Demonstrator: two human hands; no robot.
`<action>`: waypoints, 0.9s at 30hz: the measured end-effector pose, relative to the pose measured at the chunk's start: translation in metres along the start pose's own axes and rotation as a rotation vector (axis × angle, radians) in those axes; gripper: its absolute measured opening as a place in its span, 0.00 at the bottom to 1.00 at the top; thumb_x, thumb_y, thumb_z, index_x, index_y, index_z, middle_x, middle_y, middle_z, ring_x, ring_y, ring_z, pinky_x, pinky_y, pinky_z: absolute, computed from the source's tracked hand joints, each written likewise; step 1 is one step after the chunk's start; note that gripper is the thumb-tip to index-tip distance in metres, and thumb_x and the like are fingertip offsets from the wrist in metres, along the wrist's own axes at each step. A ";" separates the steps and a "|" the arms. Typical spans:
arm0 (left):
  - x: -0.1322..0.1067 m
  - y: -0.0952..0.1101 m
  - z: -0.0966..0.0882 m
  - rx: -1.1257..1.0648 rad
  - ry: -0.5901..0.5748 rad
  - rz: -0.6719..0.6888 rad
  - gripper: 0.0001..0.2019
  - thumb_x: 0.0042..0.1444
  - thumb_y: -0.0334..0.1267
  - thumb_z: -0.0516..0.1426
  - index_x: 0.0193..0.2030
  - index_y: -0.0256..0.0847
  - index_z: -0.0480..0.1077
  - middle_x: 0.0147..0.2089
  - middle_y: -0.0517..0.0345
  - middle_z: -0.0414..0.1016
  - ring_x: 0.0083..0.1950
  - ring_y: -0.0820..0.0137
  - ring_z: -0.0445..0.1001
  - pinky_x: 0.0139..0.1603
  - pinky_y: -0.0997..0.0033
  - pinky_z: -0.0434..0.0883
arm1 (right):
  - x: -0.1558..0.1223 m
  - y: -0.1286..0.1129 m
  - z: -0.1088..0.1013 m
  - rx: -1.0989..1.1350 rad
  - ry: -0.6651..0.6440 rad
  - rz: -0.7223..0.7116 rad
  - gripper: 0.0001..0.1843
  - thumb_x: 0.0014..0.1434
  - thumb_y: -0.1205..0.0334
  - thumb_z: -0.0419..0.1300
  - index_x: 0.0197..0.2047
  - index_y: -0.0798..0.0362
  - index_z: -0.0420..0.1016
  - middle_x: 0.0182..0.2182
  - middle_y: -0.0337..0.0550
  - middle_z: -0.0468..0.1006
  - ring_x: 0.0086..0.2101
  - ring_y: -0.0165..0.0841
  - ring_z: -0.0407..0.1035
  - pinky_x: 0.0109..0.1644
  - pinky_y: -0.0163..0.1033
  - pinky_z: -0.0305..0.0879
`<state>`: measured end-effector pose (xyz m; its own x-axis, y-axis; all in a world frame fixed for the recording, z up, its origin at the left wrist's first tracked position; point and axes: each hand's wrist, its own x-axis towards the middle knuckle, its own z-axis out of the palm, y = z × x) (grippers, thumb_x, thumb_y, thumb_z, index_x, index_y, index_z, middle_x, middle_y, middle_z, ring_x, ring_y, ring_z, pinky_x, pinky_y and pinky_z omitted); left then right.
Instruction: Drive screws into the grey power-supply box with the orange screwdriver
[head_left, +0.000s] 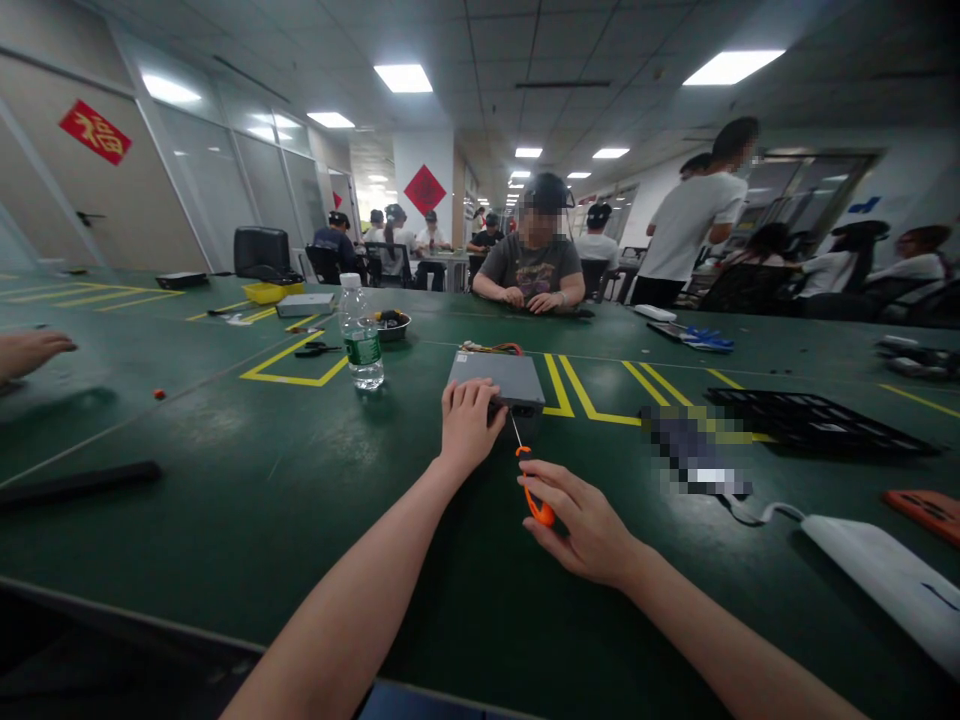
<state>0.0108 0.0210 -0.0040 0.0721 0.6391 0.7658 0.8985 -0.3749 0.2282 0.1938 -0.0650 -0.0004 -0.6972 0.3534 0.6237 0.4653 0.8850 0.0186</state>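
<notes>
A grey computer power supply (501,375) lies on the green table in front of me, its socket side facing me and coloured wires (495,348) coming out at the back. My left hand (471,425) grips its near left part, fingers over the top and thumb at the front. In my right hand (574,515), a screwdriver (536,502) with an orange and black handle is held between fingers and thumb. Its thin shaft points up at the front face of the power supply. Whether the tip sits in a screw is too small to tell.
A water bottle (361,340) stands left of the power supply, before a metal bowl (391,324). To the right lie a black slotted panel (817,418), a white device (885,575) with a cable and an orange case (926,512). Another person's hand (34,352) shows at left.
</notes>
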 end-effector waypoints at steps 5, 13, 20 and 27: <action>0.000 0.000 0.000 0.002 0.002 0.000 0.11 0.55 0.39 0.54 0.46 0.46 0.65 0.53 0.57 0.68 0.57 0.64 0.63 0.63 0.56 0.51 | 0.001 0.000 0.000 0.000 0.012 0.000 0.17 0.61 0.61 0.51 0.53 0.56 0.59 0.50 0.56 0.67 0.48 0.39 0.66 0.47 0.44 0.69; 0.000 0.000 -0.001 0.001 0.003 -0.001 0.11 0.55 0.40 0.54 0.45 0.46 0.65 0.52 0.57 0.69 0.56 0.64 0.63 0.63 0.56 0.52 | 0.002 0.002 0.001 0.003 0.018 -0.006 0.19 0.61 0.62 0.51 0.54 0.55 0.57 0.50 0.56 0.66 0.49 0.40 0.65 0.47 0.45 0.68; 0.000 0.000 -0.001 0.005 0.000 -0.004 0.11 0.55 0.40 0.54 0.46 0.46 0.65 0.53 0.57 0.69 0.56 0.64 0.63 0.63 0.56 0.52 | 0.002 0.001 0.000 0.024 0.034 0.004 0.18 0.61 0.61 0.51 0.54 0.55 0.58 0.50 0.56 0.66 0.49 0.40 0.65 0.47 0.45 0.68; 0.001 0.000 -0.001 0.005 -0.001 0.000 0.11 0.55 0.40 0.54 0.45 0.46 0.65 0.53 0.58 0.69 0.57 0.64 0.62 0.63 0.57 0.51 | 0.003 0.000 0.003 -0.035 -0.005 -0.021 0.17 0.61 0.60 0.51 0.53 0.56 0.59 0.50 0.57 0.66 0.48 0.40 0.66 0.46 0.45 0.69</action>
<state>0.0108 0.0206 -0.0029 0.0726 0.6400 0.7649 0.9006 -0.3716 0.2255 0.1901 -0.0631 -0.0011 -0.7097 0.3361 0.6191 0.4690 0.8812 0.0593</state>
